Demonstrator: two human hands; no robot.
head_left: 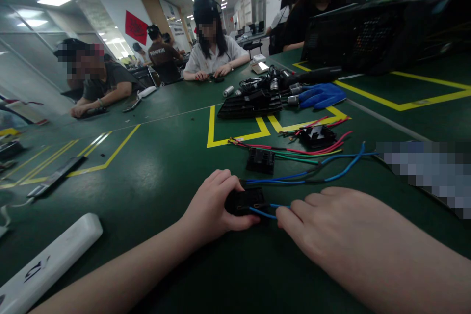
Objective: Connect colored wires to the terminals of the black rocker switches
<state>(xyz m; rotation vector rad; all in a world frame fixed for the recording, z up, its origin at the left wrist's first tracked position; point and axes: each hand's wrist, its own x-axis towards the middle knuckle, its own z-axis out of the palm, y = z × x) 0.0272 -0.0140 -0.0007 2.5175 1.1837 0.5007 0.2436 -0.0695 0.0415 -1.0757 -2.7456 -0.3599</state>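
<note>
My left hand (pixel 211 203) is closed round a small black plastic block (pixel 252 197), with the thumb on its near side and the fingers on its far side. Blue wires (pixel 264 214) run out of the block's right side. My right hand (pixel 326 223) pinches these wires close to the block. Just beyond lie more blue wires (pixel 336 176), loosely curved. A second black block (pixel 260 160) rests behind them, beside green wires (pixel 296 158) and red wires (pixel 312 151). Farther back sits a third black block (pixel 318 136) with red wires around it.
Yellow tape (pixel 210 127) marks the green tabletop (pixel 154 167). A pile of black parts (pixel 250 104) and a blue glove (pixel 322 95) lie at the back. A white bar-shaped object (pixel 55 260) is at left, a large black case (pixel 353 34) at right. Several people sit beyond.
</note>
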